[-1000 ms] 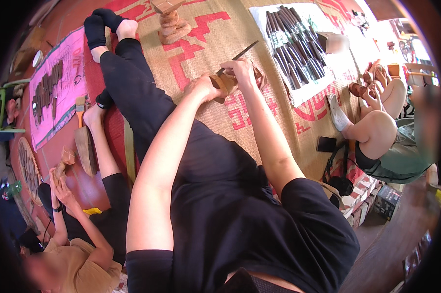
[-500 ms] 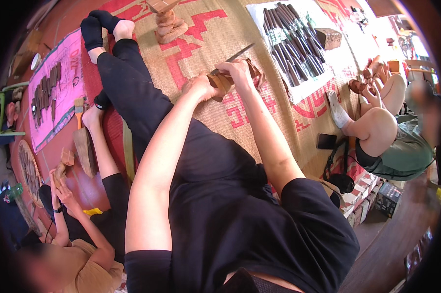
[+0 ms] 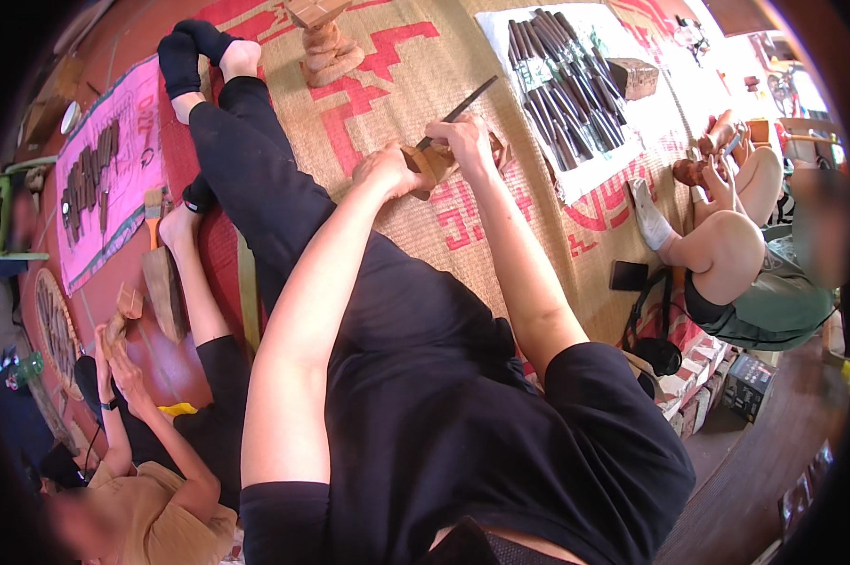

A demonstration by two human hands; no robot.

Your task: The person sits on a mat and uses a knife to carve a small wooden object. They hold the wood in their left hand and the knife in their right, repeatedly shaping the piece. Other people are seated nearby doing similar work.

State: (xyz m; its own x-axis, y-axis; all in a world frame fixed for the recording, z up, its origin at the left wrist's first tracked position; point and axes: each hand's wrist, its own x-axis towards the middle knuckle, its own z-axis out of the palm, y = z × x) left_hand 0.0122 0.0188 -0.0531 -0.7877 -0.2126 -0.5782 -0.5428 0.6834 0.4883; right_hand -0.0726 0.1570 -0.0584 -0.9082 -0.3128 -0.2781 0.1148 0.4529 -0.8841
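Observation:
A brown carved wooden piece (image 3: 434, 167) sits above the mat between my hands, partly covered by my fingers. My left hand (image 3: 387, 172) is closed round its left end. In my right hand (image 3: 462, 141) is a slim, dark, file-like tool (image 3: 472, 99), its long end slanting up to the right and its other end close against the wood. The fingers of the right hand are bent around the tool, and where exactly it touches the piece is hidden. Beyond my hands, another carved wooden piece (image 3: 332, 56) with a squared top stands upright on the mat.
Many dark-handled tools (image 3: 571, 89) lie on a white cloth at the far right, beside a wooden block (image 3: 635, 78). A phone (image 3: 629, 274) rests near the mat's right edge. Co-workers sit on both sides with carved wood. Tools (image 3: 90, 174) lie on a pink cloth at left.
The dark tool has slid slightly up and right, and my right hand has shifted a little with it. My left hand stays on the wooden piece.

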